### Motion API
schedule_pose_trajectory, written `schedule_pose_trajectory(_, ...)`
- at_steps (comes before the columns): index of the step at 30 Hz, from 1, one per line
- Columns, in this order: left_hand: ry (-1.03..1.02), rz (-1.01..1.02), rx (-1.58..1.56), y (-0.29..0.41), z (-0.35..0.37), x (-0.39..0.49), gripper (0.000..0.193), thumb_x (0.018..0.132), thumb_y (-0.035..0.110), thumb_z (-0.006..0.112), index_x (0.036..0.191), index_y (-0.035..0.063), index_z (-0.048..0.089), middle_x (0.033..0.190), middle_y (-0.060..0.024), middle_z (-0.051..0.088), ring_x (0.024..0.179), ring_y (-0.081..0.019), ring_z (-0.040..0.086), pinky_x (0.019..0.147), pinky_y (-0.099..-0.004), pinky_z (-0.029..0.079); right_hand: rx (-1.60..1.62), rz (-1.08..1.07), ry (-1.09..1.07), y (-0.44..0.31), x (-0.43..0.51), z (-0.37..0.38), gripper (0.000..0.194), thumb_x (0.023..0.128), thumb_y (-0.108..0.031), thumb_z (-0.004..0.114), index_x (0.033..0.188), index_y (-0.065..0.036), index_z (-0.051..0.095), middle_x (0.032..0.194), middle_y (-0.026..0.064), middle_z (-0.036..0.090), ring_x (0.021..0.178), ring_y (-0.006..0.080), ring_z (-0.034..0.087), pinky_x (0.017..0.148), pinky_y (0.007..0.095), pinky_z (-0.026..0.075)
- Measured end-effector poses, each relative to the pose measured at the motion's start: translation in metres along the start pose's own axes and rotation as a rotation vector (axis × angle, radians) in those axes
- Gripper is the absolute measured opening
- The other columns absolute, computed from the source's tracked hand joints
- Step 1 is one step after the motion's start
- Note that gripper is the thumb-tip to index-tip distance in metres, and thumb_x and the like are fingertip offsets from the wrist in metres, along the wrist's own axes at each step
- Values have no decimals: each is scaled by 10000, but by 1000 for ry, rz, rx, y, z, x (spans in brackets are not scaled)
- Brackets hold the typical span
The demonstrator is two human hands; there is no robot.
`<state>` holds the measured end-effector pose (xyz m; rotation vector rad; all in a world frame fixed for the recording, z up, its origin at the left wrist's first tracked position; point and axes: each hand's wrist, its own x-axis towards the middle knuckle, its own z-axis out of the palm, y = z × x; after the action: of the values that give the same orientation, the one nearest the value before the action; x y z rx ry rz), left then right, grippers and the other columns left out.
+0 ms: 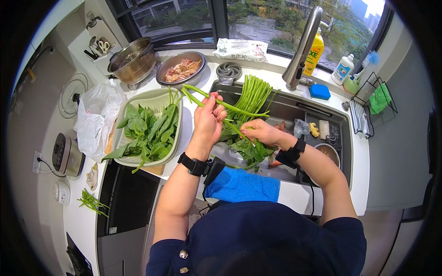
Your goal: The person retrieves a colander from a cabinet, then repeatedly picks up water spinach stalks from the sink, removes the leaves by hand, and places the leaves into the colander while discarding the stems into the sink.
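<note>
Over the left part of the sink (290, 174), my left hand (211, 115) grips green vegetable stems (238, 109) that stick out on both sides of the fingers. My right hand (260, 131) pinches the lower part of a leafy stem (241, 134) whose leaves hang below it. Behind my hands, a bundle of long green stalks (253, 93) leans over the sink's back edge, with its leaves down in the basin. Left of my left hand stands a pale green plastic basket (176, 145) holding loose leaves (152, 129) and short stems.
A metal bowl of raw meat pieces (183, 70) and a steel pot (133, 63) stand behind the basket. The faucet (304, 48) rises at the sink's back. A blue towel (245, 184) drapes over the front edge. A white plastic bag (98, 120) lies left; a blue sponge (319, 92) sits right.
</note>
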<state>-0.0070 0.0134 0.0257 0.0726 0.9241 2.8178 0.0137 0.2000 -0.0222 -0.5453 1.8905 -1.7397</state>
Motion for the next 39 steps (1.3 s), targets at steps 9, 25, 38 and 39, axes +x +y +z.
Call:
schedule_pose_trajectory(9, -8, 67, -44, 12, -1, 4, 131, 921, 119, 428, 968, 5, 472, 831, -61, 483, 535, -67, 327, 464, -189, 283, -95, 171, 435, 33, 10, -17, 225, 862, -199, 452, 792, -16, 564, 625, -1, 475, 586, 88, 418, 540, 241, 344)
schedule_pose_trajectory(25, 61, 202, -58, 21, 3, -1, 120, 918, 117, 436, 976, 16, 467, 854, -56, 482, 547, -63, 335, 469, -188, 292, -172, -121, 79, -14, -12, 9, 223, 916, -199, 423, 907, -1, 526, 772, 37, 584, 729, 103, 528, 679, 249, 408)
schedule_pose_trajectory(38, 9, 389, -116, 49, 28, -67, 110, 927, 158, 433, 955, 57, 468, 867, -26, 480, 564, -59, 321, 489, -194, 283, -603, -283, 191, -57, -19, 62, 193, 770, -179, 525, 807, -5, 599, 615, 168, 531, 541, 234, 522, 543, 325, 424)
schedule_pose_trajectory(39, -7, 396, -117, 53, 31, -74, 115, 929, 163, 431, 956, 57, 468, 868, -26, 480, 565, -59, 322, 491, -195, 283, -613, -234, 239, -63, -21, 64, 176, 778, -161, 508, 786, 2, 575, 610, 172, 510, 539, 214, 512, 534, 317, 418)
